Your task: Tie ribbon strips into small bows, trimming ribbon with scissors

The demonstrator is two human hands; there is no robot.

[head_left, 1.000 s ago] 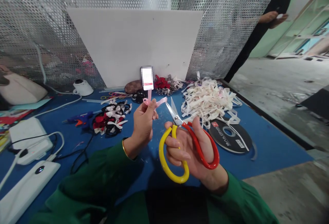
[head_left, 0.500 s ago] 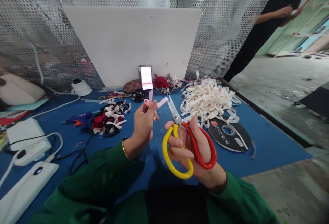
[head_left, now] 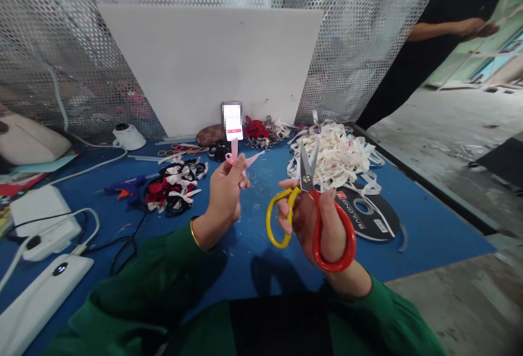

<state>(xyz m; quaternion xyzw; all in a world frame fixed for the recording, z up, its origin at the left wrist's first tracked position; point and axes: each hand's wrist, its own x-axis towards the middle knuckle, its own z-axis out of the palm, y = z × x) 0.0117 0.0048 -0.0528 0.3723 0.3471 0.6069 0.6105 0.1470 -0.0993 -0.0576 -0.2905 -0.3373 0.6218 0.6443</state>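
Note:
Between thumb and fingers, my left hand (head_left: 224,191) pinches a pink ribbon bow (head_left: 235,151), one tail pointing up and the other slanting right. My right hand (head_left: 314,225) has its fingers through the handles of a pair of scissors (head_left: 307,173), one handle yellow, the other red. The blades point up and stand slightly apart, away from the ribbon. Behind the scissors lies a heap of cream ribbon strips (head_left: 333,152). Below that heap, a black ribbon reel (head_left: 368,214) rests flat on the blue table.
On the left are a pile of bow hair ties (head_left: 174,187), a blue glue gun (head_left: 126,190), a power strip (head_left: 44,225) and a white power bank (head_left: 44,304). A lit phone (head_left: 232,122) leans against a white board (head_left: 212,62). A person (head_left: 429,51) stands at the right.
My right hand has moved the scissors right, away from the pink ribbon, and the blades have parted. The ribbon's right tail now ends in a slanted point. My left hand has shifted slightly left.

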